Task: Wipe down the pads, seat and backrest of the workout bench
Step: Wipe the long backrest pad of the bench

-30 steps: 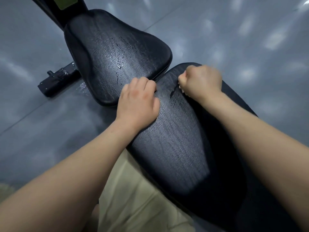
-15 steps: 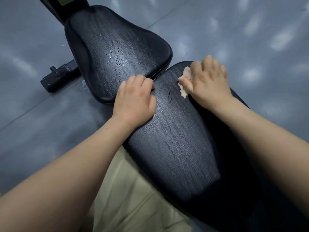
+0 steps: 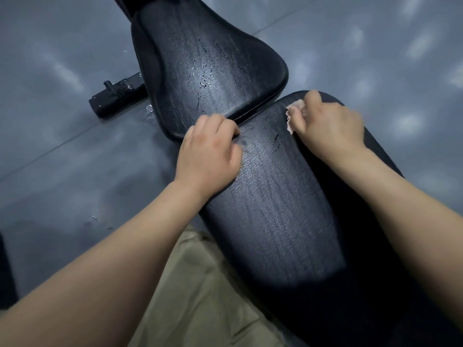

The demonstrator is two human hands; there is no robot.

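A gym or home workout room, by the look of what lies before me: a workout bench (image 3: 275, 196) with two black padded sections, their vinyl surface cracked and shining wet in spots, and a black foot bar (image 3: 117, 96) of its frame resting on the floor (image 3: 62, 171). That floor is smooth, grey and glossy, divided by straight seams and mirroring soft patches of light.

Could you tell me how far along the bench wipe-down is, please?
Looks done: far pad glistens wet. In hand: right hand presses a pale cloth on the near pad at its far end, left hand gripping its edge. Left: its dull nearer stretch; other pads unseen.
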